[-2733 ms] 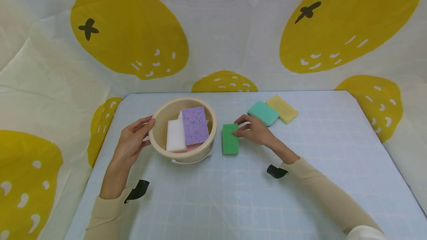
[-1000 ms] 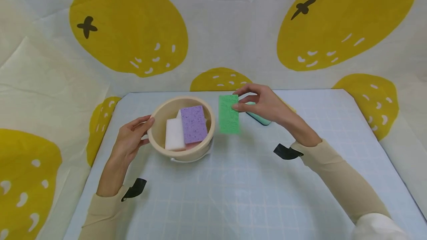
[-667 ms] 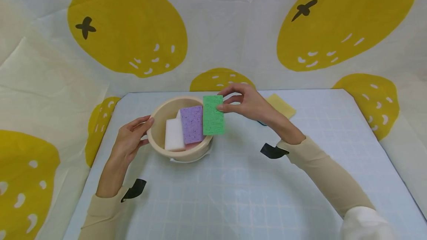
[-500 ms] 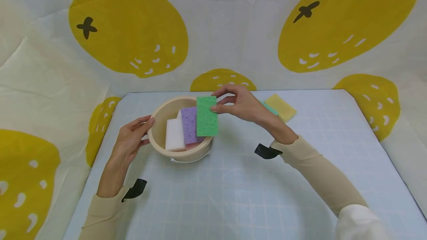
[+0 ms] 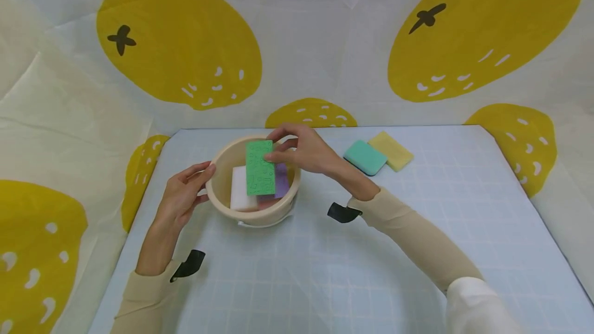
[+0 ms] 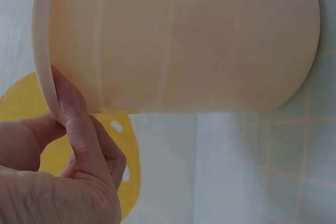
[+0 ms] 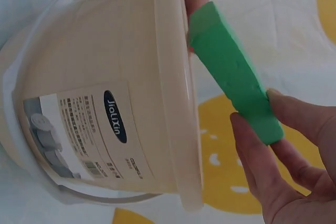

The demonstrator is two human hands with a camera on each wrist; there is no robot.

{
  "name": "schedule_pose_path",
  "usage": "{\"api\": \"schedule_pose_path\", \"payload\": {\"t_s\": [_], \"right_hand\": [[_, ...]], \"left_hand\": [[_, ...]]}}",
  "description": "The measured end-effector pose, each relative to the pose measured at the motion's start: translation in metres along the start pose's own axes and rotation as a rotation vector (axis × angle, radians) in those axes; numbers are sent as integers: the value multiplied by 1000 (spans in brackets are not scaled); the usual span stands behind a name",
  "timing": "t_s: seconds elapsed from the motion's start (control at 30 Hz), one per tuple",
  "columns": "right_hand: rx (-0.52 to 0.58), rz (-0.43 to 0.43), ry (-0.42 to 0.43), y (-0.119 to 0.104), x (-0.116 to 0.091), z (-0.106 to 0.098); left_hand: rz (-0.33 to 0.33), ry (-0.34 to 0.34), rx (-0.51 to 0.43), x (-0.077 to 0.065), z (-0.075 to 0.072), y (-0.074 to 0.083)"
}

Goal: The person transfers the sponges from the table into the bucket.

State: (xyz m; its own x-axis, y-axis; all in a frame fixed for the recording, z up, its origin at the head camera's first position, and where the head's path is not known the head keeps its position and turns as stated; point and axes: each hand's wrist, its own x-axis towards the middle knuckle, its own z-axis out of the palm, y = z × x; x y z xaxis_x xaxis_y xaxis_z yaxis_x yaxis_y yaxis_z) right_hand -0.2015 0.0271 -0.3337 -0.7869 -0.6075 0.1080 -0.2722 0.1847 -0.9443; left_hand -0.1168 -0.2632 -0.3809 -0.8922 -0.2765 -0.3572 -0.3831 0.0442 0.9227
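My left hand [image 5: 183, 189] pinches the left rim of a cream plastic bucket [image 5: 250, 217]; in the left wrist view the fingers [image 6: 79, 124] lie along its outer wall just under the lip. My right hand [image 5: 303, 149] holds a green sponge [image 5: 260, 169] over the bucket's mouth, pinched by its right edge between thumb and fingers. Seen from the right wrist, the sponge [image 7: 231, 72] slants above the rim. Inside the bucket are a white sponge [image 5: 240, 195], a purple sponge [image 5: 281, 182] partly covered by the green one, and something pink [image 5: 266, 203] beneath.
A teal sponge [image 5: 366, 157] and a yellow sponge [image 5: 393, 151] lie at the back of the table [image 5: 297, 282], the teal one overlapping the yellow. The bucket's white handle [image 5: 266, 224] hangs down at its front. Fruit-print cloth [image 5: 325, 40] stands behind the table.
My right hand took up the green sponge from the table right of the bucket, lifted it and carried it left over the bucket's mouth. The left hand stays on the rim.
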Motion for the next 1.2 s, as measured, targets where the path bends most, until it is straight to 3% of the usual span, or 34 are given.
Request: {"api": "schedule_pose_path", "payload": {"t_s": [0.23,0.37,0.77,1.2], "right_hand": [[28,-35,-35,3,12,17],[-18,-74,-36,6,18,27],[-246,-169,-79,9,26,53],[-529,-266,-73,8,28,66]], "left_hand": [[7,-12,-7,0,0,0],[9,-8,-3,0,1,0],[15,-11,-6,-1,1,-3],[11,3,-12,-2,2,-6]]}}
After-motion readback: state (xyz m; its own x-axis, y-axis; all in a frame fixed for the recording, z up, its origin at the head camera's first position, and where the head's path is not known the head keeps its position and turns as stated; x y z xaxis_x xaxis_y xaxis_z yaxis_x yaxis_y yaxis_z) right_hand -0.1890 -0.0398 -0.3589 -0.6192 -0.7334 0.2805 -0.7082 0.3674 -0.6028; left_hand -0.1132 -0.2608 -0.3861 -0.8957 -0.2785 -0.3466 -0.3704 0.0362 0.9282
